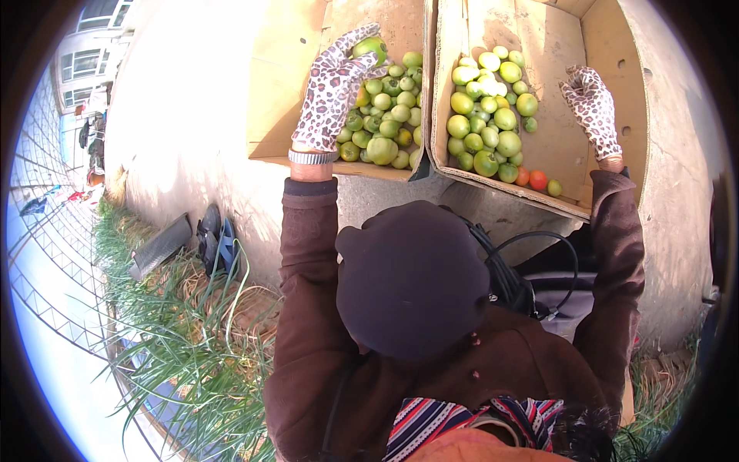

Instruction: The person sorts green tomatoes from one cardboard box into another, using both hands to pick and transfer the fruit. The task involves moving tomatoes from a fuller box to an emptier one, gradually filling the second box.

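Note:
My left hand (pixel 338 86), in a white leopard-print glove, is closed around a large green tomato (pixel 369 49). It is over the left cardboard box (pixel 283 127), above a heap of mostly green tomatoes (pixel 382 150). Over the bare right part of the right cardboard box (pixel 557 46) is my right hand (pixel 592 112), in a matching glove. Its fingers are curled in; no tomato shows in it, but the palm is hidden. Green and yellowish tomatoes (pixel 505 118) lie to its left. Two red tomatoes (pixel 537 179) sit by the near edge.
A dark rounded object (pixel 413 277) is in front of my chest, with black cables (pixel 514 283) beside it. Dark footwear (pixel 211 234) and a grey textured piece (pixel 164 242) lie at left on the concrete ground (pixel 190 156). Long green-leaved plants (pixel 202 352) grow nearby.

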Demonstrator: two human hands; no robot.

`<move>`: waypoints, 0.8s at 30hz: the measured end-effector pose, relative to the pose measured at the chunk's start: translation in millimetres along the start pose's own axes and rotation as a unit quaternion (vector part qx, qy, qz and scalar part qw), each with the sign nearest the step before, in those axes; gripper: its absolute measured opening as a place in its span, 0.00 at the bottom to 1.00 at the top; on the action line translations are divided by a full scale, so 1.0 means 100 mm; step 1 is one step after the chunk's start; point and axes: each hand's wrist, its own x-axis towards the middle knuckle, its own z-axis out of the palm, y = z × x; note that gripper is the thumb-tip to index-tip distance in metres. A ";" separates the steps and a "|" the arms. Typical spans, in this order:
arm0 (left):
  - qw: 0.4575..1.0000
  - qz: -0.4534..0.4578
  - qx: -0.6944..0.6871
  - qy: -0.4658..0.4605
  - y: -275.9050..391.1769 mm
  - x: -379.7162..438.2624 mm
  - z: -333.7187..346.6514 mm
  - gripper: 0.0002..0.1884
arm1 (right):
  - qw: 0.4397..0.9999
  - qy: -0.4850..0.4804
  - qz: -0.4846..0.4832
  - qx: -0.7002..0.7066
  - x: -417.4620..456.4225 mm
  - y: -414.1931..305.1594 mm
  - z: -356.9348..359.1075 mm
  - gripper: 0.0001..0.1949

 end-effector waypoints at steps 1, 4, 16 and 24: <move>0.989 -0.009 0.145 -0.022 -0.12 -0.06 -0.16 0.18 | 1.000 -0.010 0.011 -0.016 -0.01 -0.05 -0.02 0.15; 0.925 -0.093 0.358 -0.091 -0.67 -0.32 -0.48 0.21 | 0.999 -0.026 -0.021 -0.039 -0.02 -0.09 0.01 0.11; 0.872 -0.074 0.469 -0.115 -0.85 -0.34 -0.52 0.16 | 0.997 -0.044 -0.055 -0.034 -0.01 0.09 0.09 0.09; 0.985 0.113 0.009 -0.129 0.32 0.18 1.18 0.16 | 0.967 -0.221 -0.003 -0.130 -0.01 0.33 0.12 0.15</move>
